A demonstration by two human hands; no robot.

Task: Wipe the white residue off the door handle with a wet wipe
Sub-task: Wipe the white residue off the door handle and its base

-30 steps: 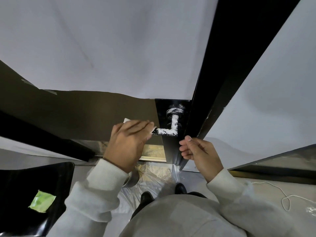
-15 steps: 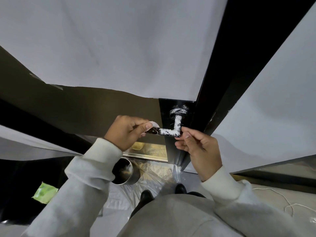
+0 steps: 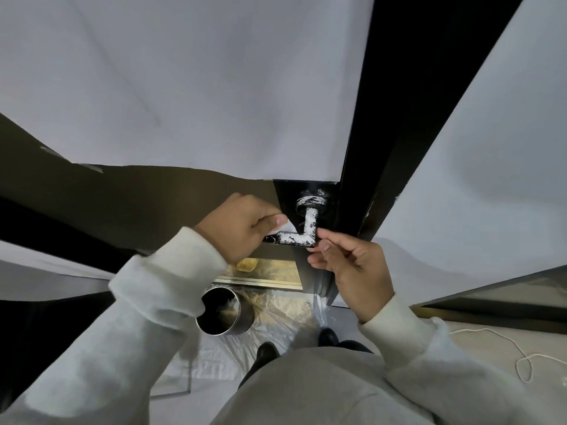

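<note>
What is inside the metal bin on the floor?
The bin looks dark inside, with pale streaks on its inner wall that may be reflections. The left sleeve covers its left part, so contents cannot be confirmed.

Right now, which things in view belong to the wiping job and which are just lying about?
In the job: door handle with white residue; wet wipe in the left hand; right hand at the handle's corner.
Lying about: metal cup; plastic sheet; white cord.

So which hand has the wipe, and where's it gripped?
Left hand pinches the wipe at its edge, against the handle. Right hand holds nothing.
</note>
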